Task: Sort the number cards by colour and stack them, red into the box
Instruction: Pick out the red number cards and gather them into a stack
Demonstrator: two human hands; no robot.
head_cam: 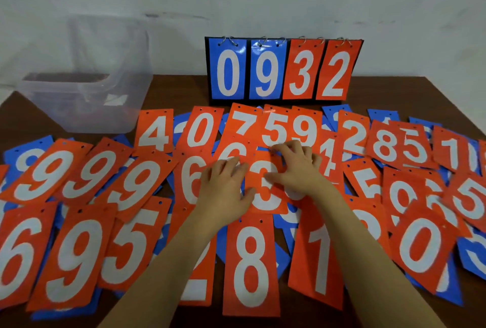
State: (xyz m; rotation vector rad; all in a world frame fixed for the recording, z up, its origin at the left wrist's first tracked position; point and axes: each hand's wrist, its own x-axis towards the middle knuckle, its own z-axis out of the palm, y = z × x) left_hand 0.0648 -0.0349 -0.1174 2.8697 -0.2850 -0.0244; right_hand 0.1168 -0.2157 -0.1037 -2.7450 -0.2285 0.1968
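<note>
While both hands work at the middle of the spread, the red plastic number card with a white 3 (263, 185) lies flat between them on top of other cards. The left hand (223, 188) rests on its left edge, fingers spread and lying fairly straight, thumb touching the card. The right hand (295, 167) sits on its upper right edge, fingers curled down onto the cards there; whether they pinch the 3 is unclear. All around, red number cards (76, 256) overlap blue number cards (282, 256) across the dark brown wooden table (181, 91). Far left at the back stands the clear plastic box (86, 85). Behind the spread, the black flip scoreboard (284, 71) stands upright showing 0 9 3 2.
</note>
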